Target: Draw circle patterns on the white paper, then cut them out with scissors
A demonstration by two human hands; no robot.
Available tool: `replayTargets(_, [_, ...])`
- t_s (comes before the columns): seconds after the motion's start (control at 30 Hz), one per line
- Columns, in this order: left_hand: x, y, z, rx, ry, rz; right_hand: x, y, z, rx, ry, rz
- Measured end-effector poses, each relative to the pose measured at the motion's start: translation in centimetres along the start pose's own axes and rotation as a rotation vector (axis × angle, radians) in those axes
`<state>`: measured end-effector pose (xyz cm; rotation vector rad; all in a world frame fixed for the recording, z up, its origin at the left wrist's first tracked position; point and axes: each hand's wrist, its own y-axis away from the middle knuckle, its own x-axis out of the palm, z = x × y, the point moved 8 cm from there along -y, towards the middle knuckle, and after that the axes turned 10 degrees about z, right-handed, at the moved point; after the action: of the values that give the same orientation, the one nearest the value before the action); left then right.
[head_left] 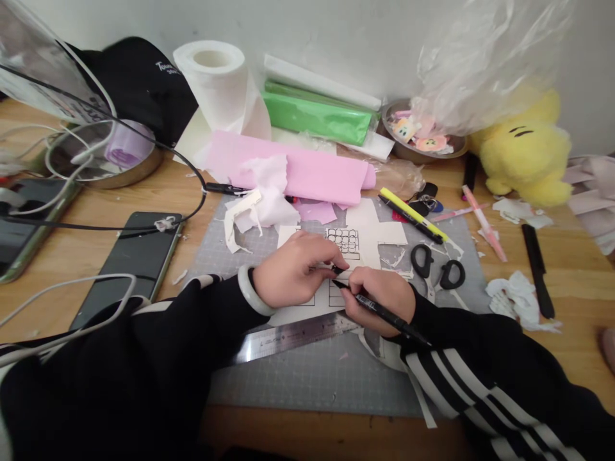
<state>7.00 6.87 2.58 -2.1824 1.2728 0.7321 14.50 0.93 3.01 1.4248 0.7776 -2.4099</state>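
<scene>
Two round steel bowls at the back. Left steel bowl [144, 171]: lilac roll [129, 144] plus white cable. Right steel bowl [454, 150]: small pink and cream pieces, exact number unclear. Clear crinkled plastic bag [494, 45] above it, beside one yellow plush toy [526, 157]. Green flat plastic packet [317, 118] behind pink rolled sheet [298, 169].

Left hand [295, 269]: thumb and index together on a small dark piece [338, 269], too small to identify. Right hand [379, 296]: closed round slim black pen [384, 313], tip next to left fingertips. Hands nearly touching, over white card with black-ink grids [295, 314], mid-mat.

Grey gridded cutting mat [317, 381]: bare in front of steel ruler [288, 338], most room there; narrow wood strip between it and near table edge. Right side tighter: black-handled scissors [439, 272] near right sleeve, white paper scraps, yellow-and-black marker [408, 213].

Count: two bowls, two dark phones [127, 256] at left, one white paper roll [211, 83], one scissors, one ruler.
</scene>
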Motion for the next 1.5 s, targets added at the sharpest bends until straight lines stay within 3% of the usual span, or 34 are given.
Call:
replayTargets(0.17, [0.2, 0.1, -0.2, 0.008, -0.081, 0.031, 0.0, -0.2, 1.0, -0.132, 0.051, -0.007])
replayTargets(0.4, [0.3, 0.1, -0.2, -0.004, -0.109, 0.040, -0.1, -0.5, 1.3, -0.148, 0.083, 0.004])
replayTargets(0.73, [0.4, 0.1, -0.2, -0.015, -0.101, 0.057, 0.1, -0.2, -0.8, 0.115, -0.001, 0.048])
replayTargets(1.0, [0.3, 0.0, -0.3, -0.012, -0.089, 0.060, 0.4, 0.2, -4.6, 0.439, -0.448, -0.009])
replayTargets(1.17, [0.3, 0.1, -0.2, -0.013, -0.079, 0.052, 1.4, 0.2, -5.1, 0.448, -0.541, 0.062])
replayTargets(1.5, [0.4, 0.1, -0.1, -0.033, -0.067, 0.059, 1.1, 0.1, -4.8, 0.409, -0.567, 0.055])
